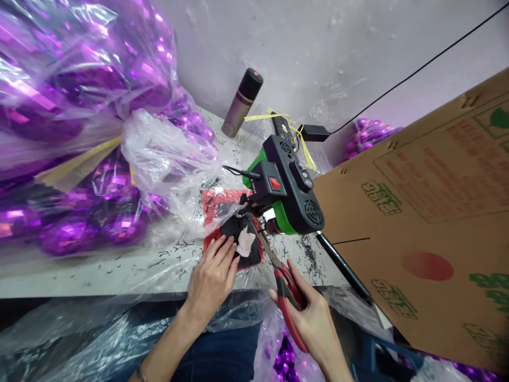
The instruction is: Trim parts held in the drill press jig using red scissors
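My left hand (212,273) lies with its fingers stretched out on a dark pad (251,259) set in a red-rimmed tray (207,204). A torn, whitish scrap (245,241), perhaps tissue, rests on the pad beside my fingertips. In my right hand (314,318) I grip a pair of scissors (292,305) with red and black handles. Its blades point up and left toward the pad's right edge; their tips are hard to make out. Just above the blades stands a black and green device (292,183) with round grilles and a red switch, partly covering the tray.
Clear plastic bags of shiny purple balls (75,212) crowd the left side. Behind the device stand a dark-capped spray can (242,103) and a black adapter (314,132). A large cardboard box (421,228) blocks the right. Dark shreds litter the white table (159,276).
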`<state>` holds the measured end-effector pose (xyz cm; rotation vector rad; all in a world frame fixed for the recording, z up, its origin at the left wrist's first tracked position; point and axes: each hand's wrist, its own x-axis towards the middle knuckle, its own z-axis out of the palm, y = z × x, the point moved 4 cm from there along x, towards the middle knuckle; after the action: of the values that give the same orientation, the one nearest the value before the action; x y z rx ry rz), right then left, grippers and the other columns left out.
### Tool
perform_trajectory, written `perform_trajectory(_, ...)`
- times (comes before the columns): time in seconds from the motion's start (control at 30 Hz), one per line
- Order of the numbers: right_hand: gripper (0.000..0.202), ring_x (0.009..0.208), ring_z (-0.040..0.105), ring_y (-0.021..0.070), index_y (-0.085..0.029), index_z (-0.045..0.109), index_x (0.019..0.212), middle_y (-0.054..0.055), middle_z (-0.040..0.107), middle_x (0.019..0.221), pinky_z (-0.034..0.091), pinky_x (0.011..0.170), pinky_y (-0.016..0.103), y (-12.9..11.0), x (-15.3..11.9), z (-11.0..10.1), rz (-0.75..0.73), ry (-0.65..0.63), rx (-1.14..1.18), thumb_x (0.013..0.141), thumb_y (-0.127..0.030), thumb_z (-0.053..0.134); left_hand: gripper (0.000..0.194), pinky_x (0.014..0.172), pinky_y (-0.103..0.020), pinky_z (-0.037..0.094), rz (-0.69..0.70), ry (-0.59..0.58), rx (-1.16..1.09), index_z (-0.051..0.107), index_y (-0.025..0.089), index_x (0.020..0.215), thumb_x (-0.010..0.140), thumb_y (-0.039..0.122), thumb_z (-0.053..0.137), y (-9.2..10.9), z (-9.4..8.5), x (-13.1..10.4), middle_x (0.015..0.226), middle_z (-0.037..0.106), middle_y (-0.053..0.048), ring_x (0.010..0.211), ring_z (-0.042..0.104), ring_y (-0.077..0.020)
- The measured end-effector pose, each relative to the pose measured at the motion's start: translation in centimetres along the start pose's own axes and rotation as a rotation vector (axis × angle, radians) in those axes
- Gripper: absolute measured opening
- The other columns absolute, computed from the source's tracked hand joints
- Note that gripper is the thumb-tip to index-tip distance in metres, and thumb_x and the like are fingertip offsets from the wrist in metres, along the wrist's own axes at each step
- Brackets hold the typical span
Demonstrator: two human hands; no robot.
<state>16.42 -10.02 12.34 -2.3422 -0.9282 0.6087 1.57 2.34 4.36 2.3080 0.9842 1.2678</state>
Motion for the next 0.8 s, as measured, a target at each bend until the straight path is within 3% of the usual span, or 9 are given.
perform_trajectory(0.8,0.082,0.116,0.063,0.0296,-0.014,0.051,0.14,0.009,0.065,0.126,0.053,0.096,0.037,-0.21,0.11,0.06,0.032,-0.039,0.085,0.069,-0.048,0.075,0.027,0.098,-0.044,0.055,0.011,0.016,-0.015,0.066,0.011,0.116,0.093,0.014,0.051,-0.11,0.01,-0.07,0.12,0.069,-0.01,0.118,0.059,-0.0258)
